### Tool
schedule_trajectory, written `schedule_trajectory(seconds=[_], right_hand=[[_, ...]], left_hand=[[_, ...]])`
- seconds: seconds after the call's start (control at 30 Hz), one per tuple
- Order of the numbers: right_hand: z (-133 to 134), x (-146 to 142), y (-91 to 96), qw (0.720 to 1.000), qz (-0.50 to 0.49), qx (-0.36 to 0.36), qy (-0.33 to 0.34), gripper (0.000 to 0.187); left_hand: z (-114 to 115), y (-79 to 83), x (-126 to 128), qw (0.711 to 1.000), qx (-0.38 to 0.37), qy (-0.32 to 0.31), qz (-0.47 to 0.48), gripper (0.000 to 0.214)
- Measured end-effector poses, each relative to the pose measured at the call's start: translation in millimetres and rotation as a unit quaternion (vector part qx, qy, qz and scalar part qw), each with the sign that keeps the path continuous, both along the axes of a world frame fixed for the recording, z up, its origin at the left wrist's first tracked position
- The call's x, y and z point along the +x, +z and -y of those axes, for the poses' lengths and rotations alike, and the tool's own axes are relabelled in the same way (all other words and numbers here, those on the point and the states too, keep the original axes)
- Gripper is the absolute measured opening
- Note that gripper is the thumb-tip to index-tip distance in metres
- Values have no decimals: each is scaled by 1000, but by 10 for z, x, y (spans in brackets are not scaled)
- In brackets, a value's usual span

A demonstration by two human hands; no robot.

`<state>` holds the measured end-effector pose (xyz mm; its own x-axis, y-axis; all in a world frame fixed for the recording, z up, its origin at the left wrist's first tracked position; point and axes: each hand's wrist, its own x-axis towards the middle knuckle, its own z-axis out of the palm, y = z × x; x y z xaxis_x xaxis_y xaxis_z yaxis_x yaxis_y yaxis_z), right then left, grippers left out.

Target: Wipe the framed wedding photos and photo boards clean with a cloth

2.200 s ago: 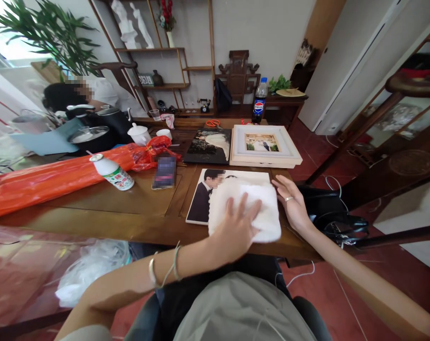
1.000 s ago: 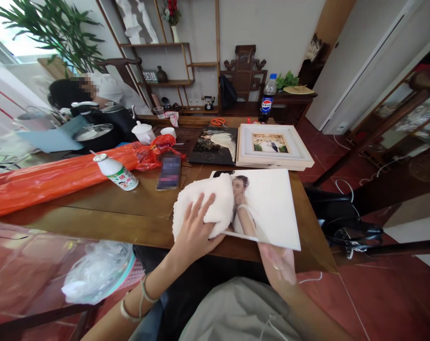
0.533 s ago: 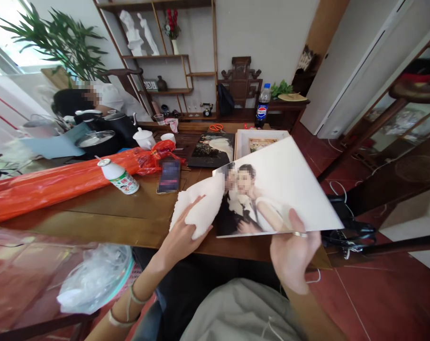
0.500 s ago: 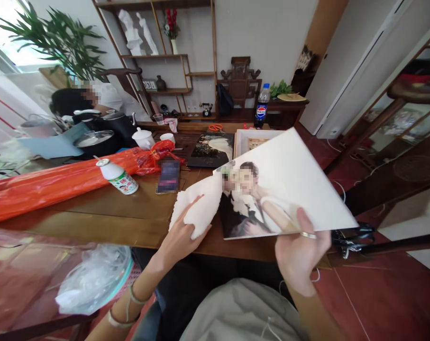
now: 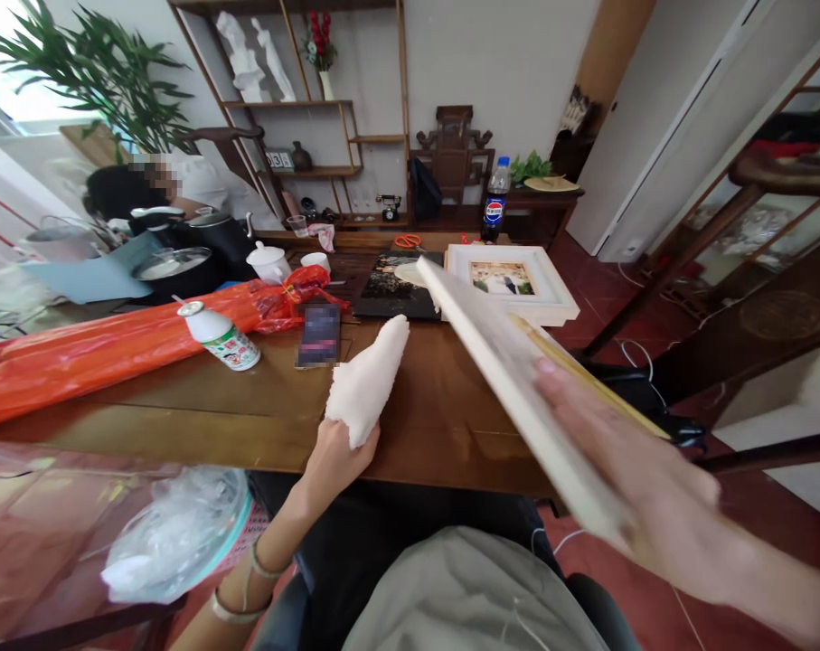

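My left hand [image 5: 340, 463] is closed around a bunched white cloth [image 5: 367, 387], just over the front part of the wooden table. Some of its fingers are hidden by the cloth. A white photo panel [image 5: 501, 384] is held in my right hand [image 5: 644, 475], tipped up so that its long edge faces me. The panel and hand are blurred by motion, and its printed side barely shows. Behind the panel lies a white frame [image 5: 565, 298] with a small picture inside. Left of that frame is a dark photo panel [image 5: 400, 287].
A phone [image 5: 319, 334], a white bottle [image 5: 220, 336] and a long red plastic-wrapped bundle [image 5: 131, 339] lie left on the table [image 5: 280, 429]. Orange scissors [image 5: 408, 241] and a cola bottle [image 5: 495, 201] are at the back. Another person [image 5: 206, 185] is at far left.
My right hand has turned the photo panel from face-on to edge-on and moved right, uncovering the white frame. My left hand has drawn slightly back from it, the cloth now bunched upright.
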<state>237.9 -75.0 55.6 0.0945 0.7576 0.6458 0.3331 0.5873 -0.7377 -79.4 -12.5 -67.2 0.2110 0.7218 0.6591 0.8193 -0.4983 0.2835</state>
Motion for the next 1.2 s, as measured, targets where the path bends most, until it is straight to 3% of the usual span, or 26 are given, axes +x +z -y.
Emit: schedule_trajectory(seconds=[0.07, 0.13, 0.17, 0.4, 0.7, 0.8, 1.0, 1.2], right_hand=[[-113, -67, -31, 985, 144, 33, 87, 33], [-220, -146, -88, 939, 292, 75, 165, 38], [-266, -181, -126, 924, 330, 87, 173, 41], [-443, -357, -442, 871, 446, 116, 170, 45], [-531, -640, -704, 796, 569, 186, 86, 48], [-571, -782, -793, 790, 585, 174, 53, 51], [-628, -1075, -980, 814, 567, 120, 44, 51], [-642, -1330, -1012, 816, 569, 97, 25, 46]], left_hand=[[-6, 16, 4, 1000, 5, -6, 13, 22], [-10, 18, 7, 1000, 1, -2, 23, 21], [-11, 14, 8, 1000, -1, 2, 25, 21], [-22, -44, -8, 998, 32, 30, 35, 18], [-19, -29, 5, 999, 17, 23, 36, 16], [-19, -33, 2, 999, 7, 31, 27, 18], [-34, -72, -12, 999, 17, 28, 35, 20], [-25, -64, -23, 999, 11, 21, 46, 28]])
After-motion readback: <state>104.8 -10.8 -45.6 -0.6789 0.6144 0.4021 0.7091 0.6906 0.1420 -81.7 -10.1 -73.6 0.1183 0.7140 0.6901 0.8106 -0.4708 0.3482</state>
